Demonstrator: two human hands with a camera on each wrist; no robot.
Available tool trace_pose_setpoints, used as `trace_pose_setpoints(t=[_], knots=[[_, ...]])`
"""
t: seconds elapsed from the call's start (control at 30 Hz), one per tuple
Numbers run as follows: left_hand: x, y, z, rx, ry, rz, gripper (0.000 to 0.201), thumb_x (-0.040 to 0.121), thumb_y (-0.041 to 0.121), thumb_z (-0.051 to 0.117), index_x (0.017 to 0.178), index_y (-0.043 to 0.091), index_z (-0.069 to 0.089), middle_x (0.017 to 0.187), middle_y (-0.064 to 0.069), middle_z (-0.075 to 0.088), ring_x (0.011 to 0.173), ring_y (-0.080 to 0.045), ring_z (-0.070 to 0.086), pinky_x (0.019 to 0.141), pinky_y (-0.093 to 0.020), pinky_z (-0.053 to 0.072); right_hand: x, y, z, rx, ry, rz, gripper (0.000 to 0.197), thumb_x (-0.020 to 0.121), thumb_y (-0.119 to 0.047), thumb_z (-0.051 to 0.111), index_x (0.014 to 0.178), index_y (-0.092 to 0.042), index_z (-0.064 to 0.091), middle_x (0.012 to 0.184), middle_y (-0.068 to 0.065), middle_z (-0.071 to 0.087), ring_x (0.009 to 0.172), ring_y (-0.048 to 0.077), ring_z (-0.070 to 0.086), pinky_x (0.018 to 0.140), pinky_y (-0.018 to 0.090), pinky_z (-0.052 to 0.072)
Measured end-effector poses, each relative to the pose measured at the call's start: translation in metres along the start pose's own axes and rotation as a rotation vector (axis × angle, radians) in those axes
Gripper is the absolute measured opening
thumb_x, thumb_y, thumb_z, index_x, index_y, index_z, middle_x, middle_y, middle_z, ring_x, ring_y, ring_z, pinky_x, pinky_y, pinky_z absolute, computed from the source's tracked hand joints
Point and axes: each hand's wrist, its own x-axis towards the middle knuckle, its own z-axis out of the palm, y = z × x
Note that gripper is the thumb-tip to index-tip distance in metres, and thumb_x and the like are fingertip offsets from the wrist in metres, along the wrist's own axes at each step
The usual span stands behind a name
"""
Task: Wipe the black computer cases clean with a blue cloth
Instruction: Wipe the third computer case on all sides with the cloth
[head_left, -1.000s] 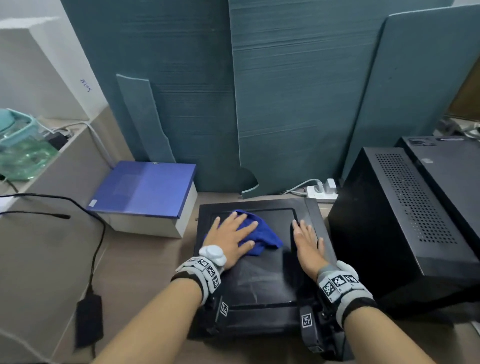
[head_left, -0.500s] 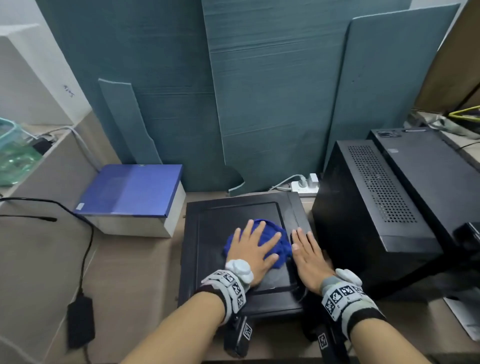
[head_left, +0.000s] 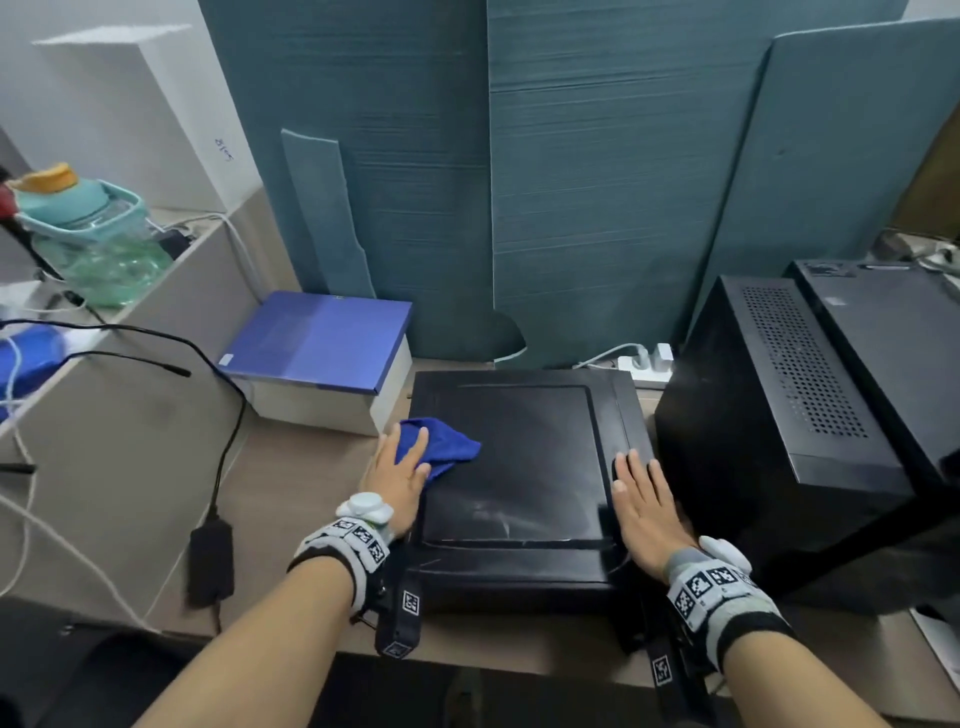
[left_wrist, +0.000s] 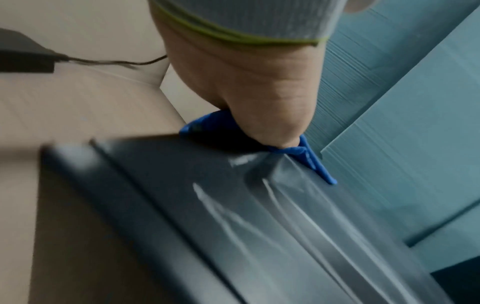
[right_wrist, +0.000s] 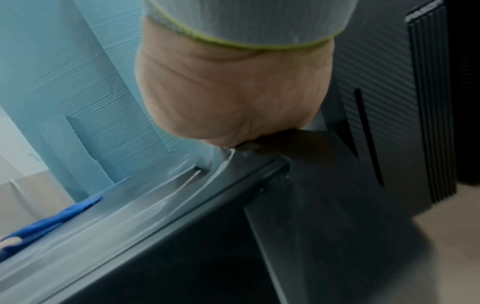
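A flat black computer case (head_left: 524, 457) lies on the desk in front of me, its side panel up and streaked with wipe marks (left_wrist: 228, 222). My left hand (head_left: 400, 467) presses flat on the blue cloth (head_left: 447, 449) at the case's left edge, fingers straight; the cloth (left_wrist: 314, 158) bunches under the palm. My right hand (head_left: 641, 499) lies flat on the case's right edge (right_wrist: 259, 164), fingers straight, holding nothing. The blue cloth (right_wrist: 52, 220) shows low at the left in the right wrist view. Two more black cases (head_left: 779, 415) stand at the right.
A blue-lidded white box (head_left: 322, 358) sits left of the case. A black power adapter (head_left: 210, 566) and cables lie on the desk at left. Teal boards (head_left: 597, 182) lean behind, and a white power strip (head_left: 649, 364) sits at their foot. A green bottle (head_left: 88, 234) stands far left.
My left hand has swept the blue cloth from the middle of the panel to its left edge. The right hand has stayed flat on the right edge.
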Motion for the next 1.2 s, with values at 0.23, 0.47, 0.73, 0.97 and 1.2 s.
trace_pose_setpoints(t=[0.23,0.47,0.73,0.97,1.2], knots=[[-0.069,0.115,0.036,0.314,0.011,0.355,0.064,0.097,0.041,0.010,0.157,0.026,0.027,0.163,-0.001,0.029,0.151,-0.033,0.019,0.118,-0.051,0.022,-0.011,0.003,0.012,0.010,0.027,0.020,0.055,0.108,-0.043,0.008,0.161,-0.032,-0.003,0.165,-0.020,-0.018,0.149,-0.001,-0.022,0.124,0.035,-0.005],[-0.109,0.137,0.053,0.330,0.042,0.576,0.052,0.098,0.044,0.037,0.150,0.041,0.038,0.159,0.003,0.038,0.145,-0.024,0.036,0.112,-0.043,0.038,-0.027,0.013,0.021,-0.008,0.031,0.008,0.062,0.098,-0.057,-0.002,0.159,-0.044,-0.003,0.163,-0.028,-0.016,0.149,-0.005,-0.020,0.126,0.047,0.002],[-0.102,0.028,0.013,0.227,0.145,-0.030,0.050,0.103,0.043,0.034,0.153,0.044,0.029,0.149,0.002,0.039,0.133,-0.025,0.041,0.103,-0.040,0.042,-0.047,0.006,0.020,0.017,-0.007,-0.025,0.055,0.108,-0.044,0.005,0.161,-0.033,-0.003,0.165,-0.021,-0.020,0.150,0.001,-0.024,0.124,0.034,-0.008],[-0.120,0.030,0.019,0.113,0.294,-0.084,0.056,0.086,0.021,0.076,0.137,0.033,0.058,0.116,-0.002,0.055,0.099,-0.029,0.051,0.075,-0.041,0.047,-0.047,0.011,0.023,0.025,-0.002,-0.067,0.056,0.109,-0.041,0.007,0.162,-0.027,-0.004,0.166,-0.016,-0.020,0.150,0.004,-0.027,0.124,0.031,-0.010],[-0.100,0.064,0.021,0.217,0.109,0.342,0.078,0.063,0.026,0.090,0.130,0.043,0.054,0.094,0.005,0.048,0.074,-0.023,0.050,0.056,-0.034,0.038,-0.040,0.017,0.028,-0.044,-0.025,-0.071,0.059,0.107,-0.044,0.005,0.160,-0.024,-0.012,0.164,-0.012,-0.028,0.147,0.011,-0.034,0.125,0.035,-0.013]])
